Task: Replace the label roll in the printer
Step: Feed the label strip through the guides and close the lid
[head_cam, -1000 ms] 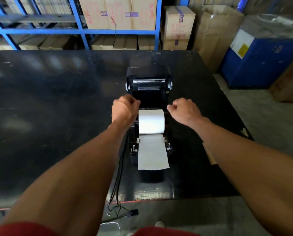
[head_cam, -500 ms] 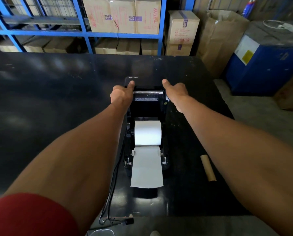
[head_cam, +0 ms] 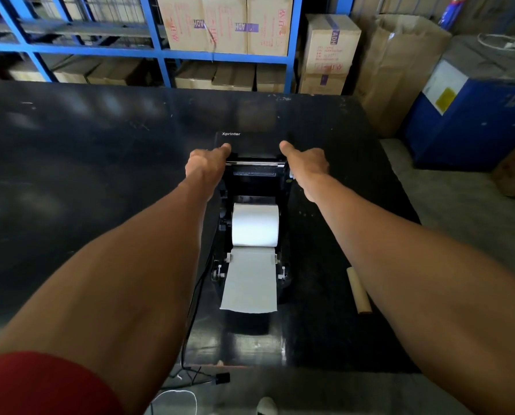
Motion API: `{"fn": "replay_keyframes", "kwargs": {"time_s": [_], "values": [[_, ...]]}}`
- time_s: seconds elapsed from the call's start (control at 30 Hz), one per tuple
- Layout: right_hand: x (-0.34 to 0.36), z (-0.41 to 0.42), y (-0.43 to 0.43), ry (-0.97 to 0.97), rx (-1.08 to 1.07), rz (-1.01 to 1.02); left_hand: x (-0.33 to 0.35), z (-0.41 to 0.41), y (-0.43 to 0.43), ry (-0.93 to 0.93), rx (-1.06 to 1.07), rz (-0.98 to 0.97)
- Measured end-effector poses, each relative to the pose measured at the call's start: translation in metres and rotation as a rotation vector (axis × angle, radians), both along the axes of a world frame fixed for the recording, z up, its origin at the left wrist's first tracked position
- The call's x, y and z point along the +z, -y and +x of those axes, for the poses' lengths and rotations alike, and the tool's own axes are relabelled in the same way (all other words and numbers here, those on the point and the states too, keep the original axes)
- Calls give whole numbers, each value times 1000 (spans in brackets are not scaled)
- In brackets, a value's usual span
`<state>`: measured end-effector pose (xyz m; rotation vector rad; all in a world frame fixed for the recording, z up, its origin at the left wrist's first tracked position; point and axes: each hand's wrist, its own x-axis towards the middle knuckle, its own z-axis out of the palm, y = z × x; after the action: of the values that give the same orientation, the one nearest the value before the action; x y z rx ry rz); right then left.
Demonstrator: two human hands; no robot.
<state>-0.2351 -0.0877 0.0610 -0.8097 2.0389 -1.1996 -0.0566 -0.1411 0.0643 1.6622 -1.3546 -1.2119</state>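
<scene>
White lettering reads "Xprinter" on the top left corner of the black printer [head_cam: 250, 140]. Purple tape on the cardboard boxes [head_cam: 223, 13] on the blue shelf [head_cam: 157, 52] carries the letters "ADH", and the same letters run sideways along the tape of a lone box [head_cam: 325, 52] to the right. Red print on the boxes and a yellow sticker [head_cam: 444, 96] on the blue bin [head_cam: 475, 124] are too blurred to read.

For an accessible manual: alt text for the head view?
Left hand and right hand hold the printer's open lid, thumbs on top. A white label roll sits inside, paper fed forward; a cardboard core lies on the table.
</scene>
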Motion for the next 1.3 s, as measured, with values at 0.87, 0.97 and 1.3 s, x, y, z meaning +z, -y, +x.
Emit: {"fn": "replay_keyframes", "kwargs": {"time_s": [0.87, 0.97, 1.3], "values": [[-54, 44, -132, -19, 106, 46, -46, 63, -106, 68, -178, 88], [-65, 46, -139, -36, 114, 33, -54, 65, -112, -37, -157, 128], [-88, 55, -162, -119, 140, 40, -72, 70, -134, -54, -112, 178]]}}
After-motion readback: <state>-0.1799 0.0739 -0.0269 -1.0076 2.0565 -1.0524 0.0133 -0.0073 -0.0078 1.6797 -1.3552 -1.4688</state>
